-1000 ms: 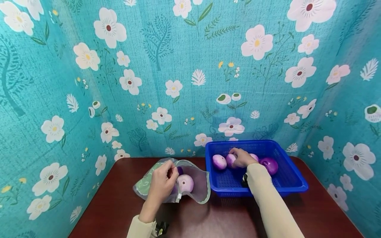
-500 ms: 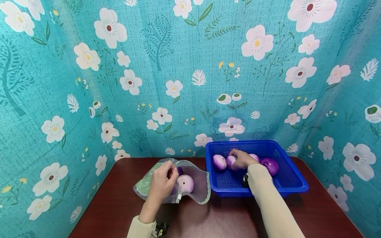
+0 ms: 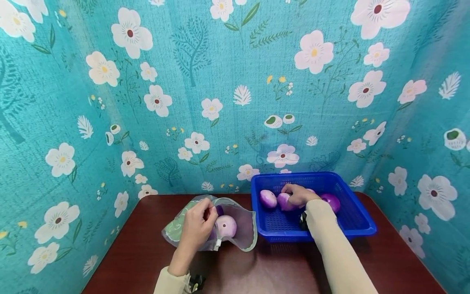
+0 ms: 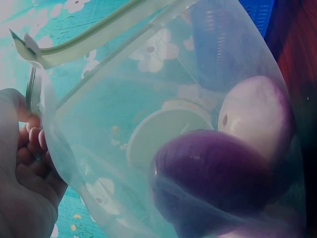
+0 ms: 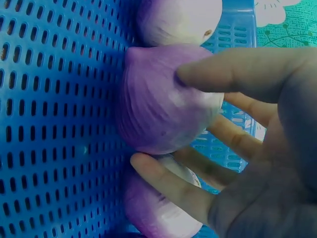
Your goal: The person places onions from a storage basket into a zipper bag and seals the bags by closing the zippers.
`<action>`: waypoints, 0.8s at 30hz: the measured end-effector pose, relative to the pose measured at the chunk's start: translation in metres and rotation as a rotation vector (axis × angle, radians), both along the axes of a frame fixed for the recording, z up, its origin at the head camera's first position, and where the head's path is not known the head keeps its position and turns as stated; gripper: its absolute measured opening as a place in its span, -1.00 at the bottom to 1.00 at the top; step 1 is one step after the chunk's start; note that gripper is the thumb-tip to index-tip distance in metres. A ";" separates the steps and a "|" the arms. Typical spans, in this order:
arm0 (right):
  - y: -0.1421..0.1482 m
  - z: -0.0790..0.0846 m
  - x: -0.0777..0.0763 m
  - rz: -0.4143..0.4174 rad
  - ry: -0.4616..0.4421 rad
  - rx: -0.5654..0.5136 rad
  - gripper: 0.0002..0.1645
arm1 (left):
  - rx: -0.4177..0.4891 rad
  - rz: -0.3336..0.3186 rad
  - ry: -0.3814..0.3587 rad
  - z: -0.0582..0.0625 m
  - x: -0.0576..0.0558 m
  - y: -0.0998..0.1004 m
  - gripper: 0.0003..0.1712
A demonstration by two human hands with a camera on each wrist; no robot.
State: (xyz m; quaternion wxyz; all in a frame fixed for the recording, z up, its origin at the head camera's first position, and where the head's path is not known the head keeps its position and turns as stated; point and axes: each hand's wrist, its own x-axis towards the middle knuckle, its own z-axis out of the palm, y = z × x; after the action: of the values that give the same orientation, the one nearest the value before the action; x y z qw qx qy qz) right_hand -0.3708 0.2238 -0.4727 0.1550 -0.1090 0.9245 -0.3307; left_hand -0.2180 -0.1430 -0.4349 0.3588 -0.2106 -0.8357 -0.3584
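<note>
My left hand [image 3: 197,224] pinches the rim of a clear zip bag [image 3: 245,224] with a pale green border. A pale purple onion [image 3: 226,226] lies inside the bag near its open mouth. In the left wrist view, a darker purple onion [image 4: 208,173] sits against it. My right hand [image 3: 302,197] is inside the blue basket [image 3: 284,237], gripping a purple onion [image 5: 158,104] between thumb and fingers. Another onion [image 3: 268,199] lies left of it. A third onion [image 5: 161,203] shows below the fingers in the right wrist view.
A deeper purple onion [image 3: 331,202] lies at the basket's right side. Bag and basket stand side by side on a dark red-brown table [image 3: 257,269]. A teal flowered cloth [image 3: 227,130] hangs behind and on both sides.
The onion under my right hand has turned, with more of its purple side showing. My left hand still holds the bag in place. The head view has shifted slightly.
</note>
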 end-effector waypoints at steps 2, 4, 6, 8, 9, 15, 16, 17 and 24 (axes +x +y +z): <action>-0.001 -0.001 0.002 0.021 -0.032 -0.010 -0.34 | 0.002 0.002 -0.003 -0.001 0.001 0.000 -0.73; -0.002 -0.002 0.006 0.025 -0.056 -0.019 -0.33 | 0.000 0.004 0.000 -0.001 0.001 0.000 -0.72; -0.002 -0.002 0.009 0.026 -0.060 -0.020 -0.32 | -0.001 0.005 0.004 -0.001 0.001 0.000 -0.72; -0.003 -0.001 0.011 0.019 -0.050 -0.020 -0.34 | -0.003 0.007 0.009 -0.001 0.001 0.000 -0.72; -0.003 0.000 0.012 0.014 -0.046 -0.019 -0.35 | -0.001 0.007 0.008 0.000 0.001 0.000 -0.71; -0.001 0.005 0.011 -0.019 -0.083 -0.021 -0.43 | 0.006 0.006 0.002 0.001 0.002 -0.001 -0.72; -0.001 0.006 0.011 -0.019 -0.085 -0.018 -0.44 | 0.005 0.006 0.001 0.001 0.002 -0.001 -0.72; -0.002 0.007 0.011 -0.023 -0.084 -0.014 -0.46 | 0.004 0.007 -0.001 0.001 0.003 -0.001 -0.72; -0.001 0.018 0.014 -0.011 -0.055 -0.049 -0.42 | 0.013 0.010 -0.010 0.003 0.005 -0.002 -0.72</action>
State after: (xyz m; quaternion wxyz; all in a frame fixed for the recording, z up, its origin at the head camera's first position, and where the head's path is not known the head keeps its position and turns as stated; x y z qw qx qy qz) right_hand -0.3569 0.2227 -0.4546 0.1760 -0.0985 0.9121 -0.3570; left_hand -0.2129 -0.1448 -0.4319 0.3577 -0.2021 -0.8362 -0.3633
